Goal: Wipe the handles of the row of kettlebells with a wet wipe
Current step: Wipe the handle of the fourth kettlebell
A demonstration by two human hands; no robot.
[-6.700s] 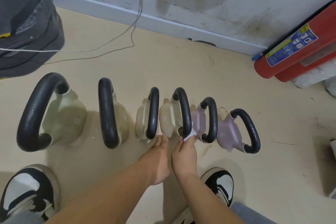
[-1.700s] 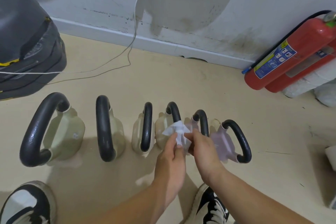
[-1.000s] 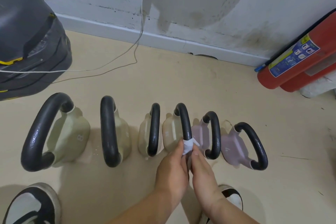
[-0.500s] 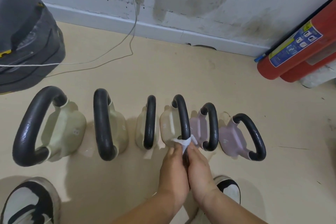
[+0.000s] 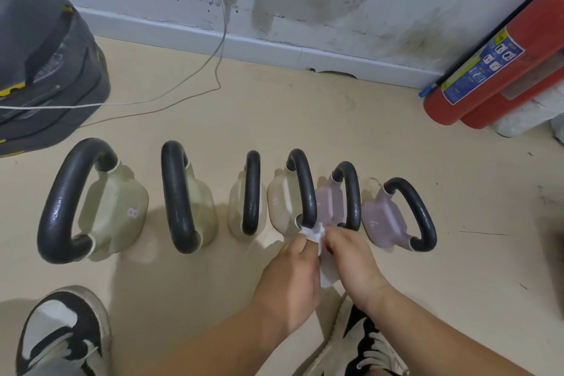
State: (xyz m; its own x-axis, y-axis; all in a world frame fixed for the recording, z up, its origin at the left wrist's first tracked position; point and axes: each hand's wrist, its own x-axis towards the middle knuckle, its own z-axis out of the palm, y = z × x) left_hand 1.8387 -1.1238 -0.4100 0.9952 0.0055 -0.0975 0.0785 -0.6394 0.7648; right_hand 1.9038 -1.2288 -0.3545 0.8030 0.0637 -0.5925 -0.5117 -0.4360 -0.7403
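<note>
The wet wipe (image 5: 312, 230) — soft, limp — was pinched by both hands (image 5: 323, 256) against the fourth handle (image 5: 305, 186). The iron looked stiff and heavy; it was best gripped at its near end.

Six kettlebells (image 5: 308, 192), one wet wipe (image 5: 312, 230), two hands (image 5: 293, 278), two shoes (image 5: 61, 330), two fire extinguishers (image 5: 488, 70).

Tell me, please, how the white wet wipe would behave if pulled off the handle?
The wet wipe looks crumpled and bunched between both hands, so it is probably limp and light. Being thin, it might tear or cling to the black handle.
</note>
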